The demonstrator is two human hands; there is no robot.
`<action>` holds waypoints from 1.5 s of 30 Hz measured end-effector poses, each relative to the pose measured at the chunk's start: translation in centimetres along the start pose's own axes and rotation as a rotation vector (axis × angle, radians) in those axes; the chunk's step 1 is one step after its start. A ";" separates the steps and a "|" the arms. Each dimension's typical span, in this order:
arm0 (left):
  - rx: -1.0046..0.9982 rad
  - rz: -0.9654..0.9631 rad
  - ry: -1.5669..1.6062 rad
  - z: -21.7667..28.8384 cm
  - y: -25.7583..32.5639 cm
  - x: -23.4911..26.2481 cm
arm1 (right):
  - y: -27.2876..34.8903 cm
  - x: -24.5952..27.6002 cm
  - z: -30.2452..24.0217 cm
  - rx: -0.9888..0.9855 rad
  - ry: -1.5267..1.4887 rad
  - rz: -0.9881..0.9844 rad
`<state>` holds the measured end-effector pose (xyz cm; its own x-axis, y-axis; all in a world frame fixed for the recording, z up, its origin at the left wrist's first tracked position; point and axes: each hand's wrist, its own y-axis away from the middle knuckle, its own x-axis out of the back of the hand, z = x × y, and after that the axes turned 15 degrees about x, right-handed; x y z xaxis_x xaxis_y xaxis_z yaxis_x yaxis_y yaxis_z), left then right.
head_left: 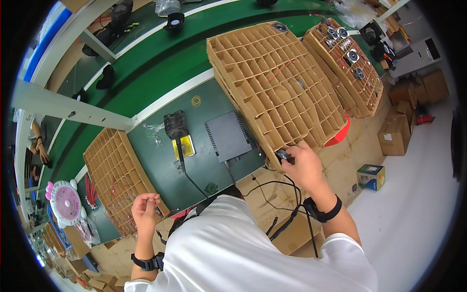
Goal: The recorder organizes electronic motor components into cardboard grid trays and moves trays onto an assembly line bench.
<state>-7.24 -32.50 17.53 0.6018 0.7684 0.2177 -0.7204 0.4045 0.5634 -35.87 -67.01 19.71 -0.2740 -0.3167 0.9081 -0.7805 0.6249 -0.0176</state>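
Note:
My right hand [305, 168] grips a small dark round speaker [282, 155] at the near corner of a large divided cardboard tray [272, 104]. Few of that tray's cells hold anything; another speaker [279, 27] sits at its far corner. My left hand [145, 210] is raised beside a second divided tray [114, 168] on the left, with thumb and fingertips pinched together. Whatever lies between those fingertips is too small to make out. Thin red wires show in the left tray's cells near this hand.
On the green bench stand a soldering iron holder [175, 125] with a yellow sponge and a dark grey box [227, 136]. A third tray [348, 63] with several speakers lies far right. Black cables [279, 184] hang at the bench edge. Another person's hand [43, 153] shows far left.

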 end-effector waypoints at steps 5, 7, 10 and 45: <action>0.001 -0.067 0.022 0.5 -0.2 -0.3 | 1.1 2.1 -0.3 -0.068 -0.196 0.140; -0.006 -0.171 -0.008 0.9 -0.2 -0.7 | 1.2 3.0 -1.7 -0.179 -0.474 0.171; -0.098 -0.426 -0.195 2.5 0.2 -3.0 | 0.3 3.8 -5.4 -0.298 -0.861 0.086; 0.317 -0.557 -0.092 1.0 0.4 17.4 | -6.0 -13.9 -33.6 -0.006 -1.218 -1.325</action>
<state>3.27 -19.42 22.33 0.8933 0.4342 -0.1157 -0.1633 0.5536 0.8166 -8.50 -42.39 21.19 0.2476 -0.8471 -0.4702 -0.8006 -0.4522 0.3932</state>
